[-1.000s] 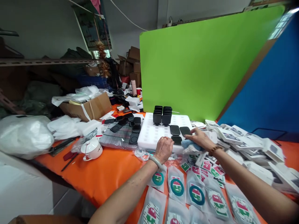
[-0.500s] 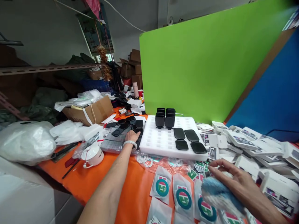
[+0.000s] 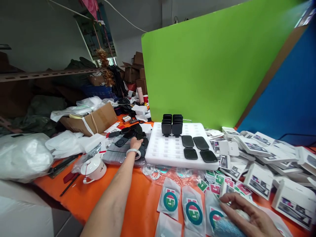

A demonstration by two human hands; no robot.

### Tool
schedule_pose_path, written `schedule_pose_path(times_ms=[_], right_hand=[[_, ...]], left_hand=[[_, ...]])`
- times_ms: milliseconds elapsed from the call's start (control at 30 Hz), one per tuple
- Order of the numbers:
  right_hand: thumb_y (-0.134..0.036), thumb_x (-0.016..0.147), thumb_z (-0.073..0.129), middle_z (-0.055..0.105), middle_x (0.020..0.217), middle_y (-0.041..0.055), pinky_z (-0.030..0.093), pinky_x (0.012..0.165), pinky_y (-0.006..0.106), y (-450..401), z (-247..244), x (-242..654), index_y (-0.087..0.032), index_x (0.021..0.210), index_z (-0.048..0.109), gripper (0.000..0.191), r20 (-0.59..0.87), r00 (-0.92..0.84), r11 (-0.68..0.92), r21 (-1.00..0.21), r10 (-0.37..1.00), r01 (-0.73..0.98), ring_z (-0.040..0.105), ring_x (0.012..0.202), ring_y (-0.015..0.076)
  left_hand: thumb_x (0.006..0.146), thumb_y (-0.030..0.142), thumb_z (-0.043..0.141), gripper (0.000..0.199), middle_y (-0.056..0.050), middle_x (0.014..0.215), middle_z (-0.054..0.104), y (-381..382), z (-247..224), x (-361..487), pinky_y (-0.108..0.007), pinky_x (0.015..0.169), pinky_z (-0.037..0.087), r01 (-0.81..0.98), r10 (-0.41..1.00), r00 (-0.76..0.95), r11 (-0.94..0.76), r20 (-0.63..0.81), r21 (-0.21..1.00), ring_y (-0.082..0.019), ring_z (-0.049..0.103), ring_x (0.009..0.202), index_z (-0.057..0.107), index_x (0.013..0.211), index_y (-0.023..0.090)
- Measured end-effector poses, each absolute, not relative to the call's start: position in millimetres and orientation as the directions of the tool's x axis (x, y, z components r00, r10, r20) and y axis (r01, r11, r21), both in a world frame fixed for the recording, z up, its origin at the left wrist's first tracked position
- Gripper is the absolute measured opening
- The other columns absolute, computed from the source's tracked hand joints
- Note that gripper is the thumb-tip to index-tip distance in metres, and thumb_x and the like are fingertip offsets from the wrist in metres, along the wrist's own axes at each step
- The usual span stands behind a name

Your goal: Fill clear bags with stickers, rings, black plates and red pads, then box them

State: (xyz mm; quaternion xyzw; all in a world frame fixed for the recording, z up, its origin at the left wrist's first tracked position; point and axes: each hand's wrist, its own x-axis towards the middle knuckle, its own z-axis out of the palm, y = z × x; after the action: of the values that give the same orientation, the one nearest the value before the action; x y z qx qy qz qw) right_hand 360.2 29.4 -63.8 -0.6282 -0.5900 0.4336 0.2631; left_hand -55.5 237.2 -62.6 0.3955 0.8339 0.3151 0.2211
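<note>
- Head view, lower right: the right hand (image 3: 251,215) has drawn back from the tray over the last second, its curled fingers closed over a fluffy blue-and-white cloth (image 3: 228,228).
- Lower centre: frosted plastic packets with round teal-ringed labels (image 3: 170,201) lie on the orange table cover (image 3: 142,204).
- Right of centre: four flat, rounded-square black pads (image 3: 190,153) now lie uncovered on the white foam tray (image 3: 158,158), so handling there seems paused; they look smooth, dark and thin-rimmed.
- Left of centre: the left hand (image 3: 136,144) has moved from the tray to loose black pieces (image 3: 137,131) on a grey striped stack (image 3: 113,154) under clear plastic; whether its fingers pinch one, I cannot tell. Work appears shifted to this pile.
- Centre, farther back: upright black plates (image 3: 166,128) stand in two rows on the tray, before the green panel (image 3: 209,72).
</note>
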Motion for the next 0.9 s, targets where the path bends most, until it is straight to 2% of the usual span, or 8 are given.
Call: schedule_pose_path(times_ms=[167, 267, 367, 467, 533, 633, 800, 900], right_hand=[[-0.061, 0.073, 0.061, 0.067, 0.088, 0.0047, 0.047, 0.056, 0.02, 36.8, -40.9, 346.3, -0.023, 0.09, 0.066, 0.042, -0.179, -0.143, -0.094, -0.882, 0.973, 0.461, 0.062, 0.074, 0.0189], [-0.058, 0.075, 0.06, 0.065, 0.08, 0.0036, 0.046, 0.059, 0.021, 44.9, -19.0, 322.8, -0.021, 0.081, 0.066, 0.038, -0.115, -0.2, -0.03, -0.923, 0.973, 0.384, 0.06, 0.073, 0.0177], [-0.054, 0.077, 0.062, 0.062, 0.076, 0.0017, 0.044, 0.061, 0.021, 57.2, 0.1, 290.9, -0.02, 0.075, 0.063, 0.035, -0.091, -0.219, -0.044, -0.977, 0.971, 0.207, 0.057, 0.071, 0.0156], [-0.053, 0.072, 0.069, 0.062, 0.076, 0.0011, 0.045, 0.06, 0.023, 74.7, 10.0, 260.5, -0.019, 0.08, 0.063, 0.035, -0.138, -0.289, -0.16, -0.986, 0.947, -0.051, 0.056, 0.067, 0.014], [-0.05, 0.065, 0.076, 0.063, 0.073, 0.0005, 0.046, 0.059, 0.024, 87.4, 12.4, 247.6, -0.019, 0.083, 0.063, 0.039, -0.174, -0.313, -0.249, -0.944, 0.934, -0.216, 0.057, 0.064, 0.0137], [-0.046, 0.056, 0.083, 0.064, 0.068, -0.0002, 0.047, 0.057, 0.025, 101.4, 13.9, 246.5, -0.017, 0.084, 0.063, 0.045, -0.191, -0.306, -0.31, -0.856, 0.933, -0.413, 0.057, 0.057, 0.0129], [-0.042, 0.057, 0.084, 0.059, 0.056, -0.0036, 0.042, 0.048, 0.023, 98.1, 8.7, 274.3, -0.016, 0.068, 0.055, 0.04, -0.211, -0.265, -0.317, -0.826, 0.941, -0.466, 0.051, 0.048, 0.0097], [-0.041, 0.057, 0.084, 0.056, 0.052, -0.0042, 0.038, 0.045, 0.022, 88.7, 1.6, 286.5, -0.016, 0.064, 0.054, 0.04, -0.248, -0.193, -0.309, -0.846, 0.949, -0.435, 0.048, 0.045, 0.0092]], left_hand=[[0.091, 0.034, 0.053, 0.023, -0.004, 0.09, 0.063, 204.1, -36.7, -63.0, -0.033, 0.067, 0.054, 0.348, 0.832, -0.548, 0.323, -0.088, 0.88, -0.017, 0.064, 0.076, 0.052, 0.104, 0.015], [0.09, 0.043, 0.05, 0.024, 0.0, 0.075, 0.062, 168.9, -18.0, -47.6, -0.03, 0.057, 0.053, 0.2, 0.918, -0.378, 0.209, -0.122, 0.957, -0.018, 0.066, 0.063, 0.044, 0.099, 0.022], [0.08, 0.054, 0.06, 0.04, 0.0, 0.077, 0.064, 128.4, -3.7, -14.3, -0.031, 0.051, 0.053, 0.082, 0.973, -0.182, 0.157, -0.14, 0.984, -0.021, 0.067, 0.061, 0.04, 0.096, 0.024], [0.073, 0.055, 0.068, 0.047, -0.001, 0.074, 0.064, 96.4, 4.9, 27.0, -0.026, 0.045, 0.049, -0.046, 0.982, 0.076, 0.178, -0.175, 0.983, -0.019, 0.064, 0.054, 0.041, 0.094, 0.023], [0.073, 0.05, 0.071, 0.044, 0.0, 0.072, 0.064, 83.1, 9.4, 52.5, -0.021, 0.049, 0.049, -0.124, 0.957, 0.231, 0.205, -0.172, 0.971, -0.014, 0.063, 0.055, 0.044, 0.093, 0.02], [0.072, 0.042, 0.075, 0.041, 0.001, 0.076, 0.063, 70.9, 16.8, 79.7, -0.019, 0.055, 0.049, -0.157, 0.917, 0.36, 0.242, -0.173, 0.957, -0.01, 0.062, 0.06, 0.048, 0.092, 0.019], [0.069, 0.034, 0.078, 0.047, -0.003, 0.086, 0.065, 53.6, 22.1, 95.7, -0.032, 0.062, 0.056, -0.165, 0.816, 0.503, 0.415, -0.286, 0.895, -0.021, 0.068, 0.07, 0.045, 0.101, 0.021], [0.071, 0.032, 0.077, 0.046, -0.005, 0.087, 0.065, 43.8, 17.8, 102.0, -0.035, 0.067, 0.057, -0.216, 0.778, 0.541, 0.495, -0.318, 0.842, -0.023, 0.069, 0.076, 0.045, 0.102, 0.021]])
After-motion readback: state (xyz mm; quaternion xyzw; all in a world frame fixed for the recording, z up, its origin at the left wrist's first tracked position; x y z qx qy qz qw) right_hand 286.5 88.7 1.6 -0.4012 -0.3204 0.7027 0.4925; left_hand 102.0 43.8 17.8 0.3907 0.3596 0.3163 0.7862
